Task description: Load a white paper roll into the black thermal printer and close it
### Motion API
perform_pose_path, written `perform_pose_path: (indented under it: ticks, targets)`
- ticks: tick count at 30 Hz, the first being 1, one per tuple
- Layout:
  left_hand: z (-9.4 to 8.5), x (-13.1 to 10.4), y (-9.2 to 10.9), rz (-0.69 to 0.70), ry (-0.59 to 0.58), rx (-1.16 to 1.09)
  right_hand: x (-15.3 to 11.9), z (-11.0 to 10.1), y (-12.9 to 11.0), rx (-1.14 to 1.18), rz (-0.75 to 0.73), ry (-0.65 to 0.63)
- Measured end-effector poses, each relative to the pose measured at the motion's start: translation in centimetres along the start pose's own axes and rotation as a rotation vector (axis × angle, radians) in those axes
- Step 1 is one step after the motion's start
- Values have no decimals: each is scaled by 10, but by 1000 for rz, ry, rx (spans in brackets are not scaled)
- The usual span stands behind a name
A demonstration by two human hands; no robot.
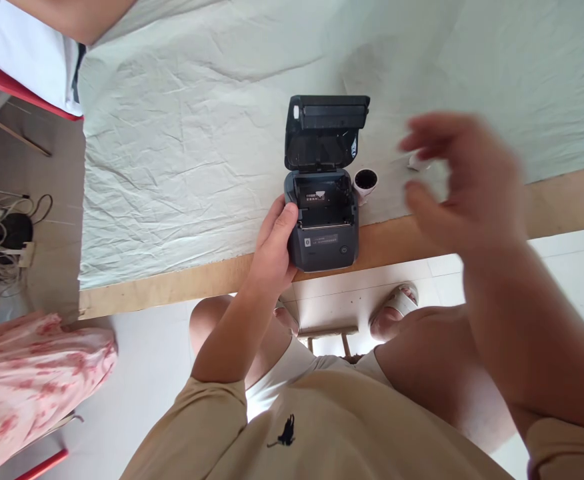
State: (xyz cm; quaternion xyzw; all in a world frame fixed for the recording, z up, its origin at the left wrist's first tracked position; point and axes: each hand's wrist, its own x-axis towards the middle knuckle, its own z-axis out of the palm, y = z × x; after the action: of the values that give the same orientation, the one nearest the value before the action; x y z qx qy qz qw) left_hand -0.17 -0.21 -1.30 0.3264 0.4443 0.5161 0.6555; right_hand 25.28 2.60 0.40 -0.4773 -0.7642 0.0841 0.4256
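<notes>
Pale green cloth (182, 167) under everything, creased. The dark printer-like device (322, 257) sits on it at the near side, about level with the table's bare wooden edge (402, 230). Its lid (322, 117) stands raised on the far side, bay exposed.

My right hand (477, 183) is off to the device's right, blurred, fingers loosely curled and thumb well apart from them. I see nothing pinched there. My left hand (273, 243) grips the device's left side, thumb against the upper edge of the body.

Just right of the device: a small white roll (364, 194) with a dark core, open end towards me (whether it touches the casing, I can't tell). Further right, a white scrap (419, 163) shows in the gap of my right hand; contact unclear.

On method, my judgement: steady the body from its side, clear of hinge and bay, and let the right hand work without brushing the roll over.

Writing: a pale sticker (325, 241) on the device's front has a square symbol and lines too fine to read. Label inside the bay (315, 197), likewise illegible. The round button (343, 250) near the front right seems to bear a power mark. No brand readable.
</notes>
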Motion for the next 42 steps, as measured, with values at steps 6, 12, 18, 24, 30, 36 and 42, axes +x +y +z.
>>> perform_pose_path:
  ticks: [6, 12, 18, 24, 30, 36, 42]
  targets:
    - [1, 3, -1, -13, 5, -12, -3, -16, 52, -238, 306, 7]
    - [2, 4, 0, -10, 7, -16, -6, 2, 66, -229, 386, -129]
    - [-1, 3, -1, -14, 32, 27, -3, 0, 58, -176, 406, -177]
    - [0, 3, 0, -15, 23, 32, 17, 11, 41, -152, 254, -238]
    - [-1, 0, 1, -16, 9, 11, 24, 18, 38, -161, 229, -359]
    - [1, 0, 4, -58, 17, 14, 14, 8, 36, 115, 604, -8]
    - [2, 3, 3, -23, 7, 4, 23, 3, -2, 346, 493, 135]
